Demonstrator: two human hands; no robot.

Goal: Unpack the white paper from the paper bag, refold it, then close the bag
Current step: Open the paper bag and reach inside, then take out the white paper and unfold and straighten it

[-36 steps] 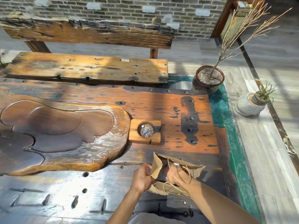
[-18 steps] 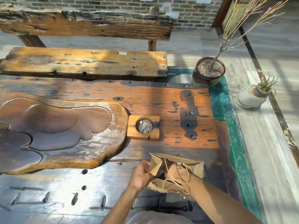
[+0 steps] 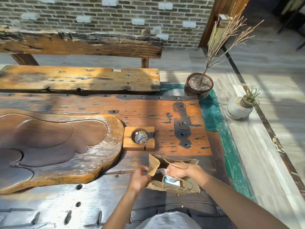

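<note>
Head view, looking down on a worn wooden table [image 3: 165, 113] studded with dark bolts. A brown paper bag [image 3: 173, 185] stands open near the table's front edge, its torn rim crumpled and its twine handles [image 3: 179, 166] draped loosely over the opening. The left hand [image 3: 138, 178] pinches the bag's left wall, fingers closed on the paper and holding the mouth apart. The right hand [image 3: 184, 171] is at the mouth of the bag, thumb and fingers closed on an edge of the white paper [image 3: 162, 171]; one handle loop lies across the back of this hand. More of the white sheet, with a blue patch on it, shows deeper inside the bag below the right hand, so the paper lies partly within the bag and partly raised at its opening. Just beyond the bag sits a square wooden ashtray [image 3: 139, 138] with a round bowl holding ash and butts. To the left lies a large carved wooden tray [image 3: 54, 146] with shallow, dark, lobed recesses. Behind the table stands a rough plank bench [image 3: 79, 80] before a grey brick wall [image 3: 115, 17]. At the far right corner a dark glazed pot [image 3: 198, 90] holds a bare, dry branch, and a pale stone vase [image 3: 239, 109] with green shoots rests on the tiled floor beyond a green mat [image 3: 219, 129].
</note>
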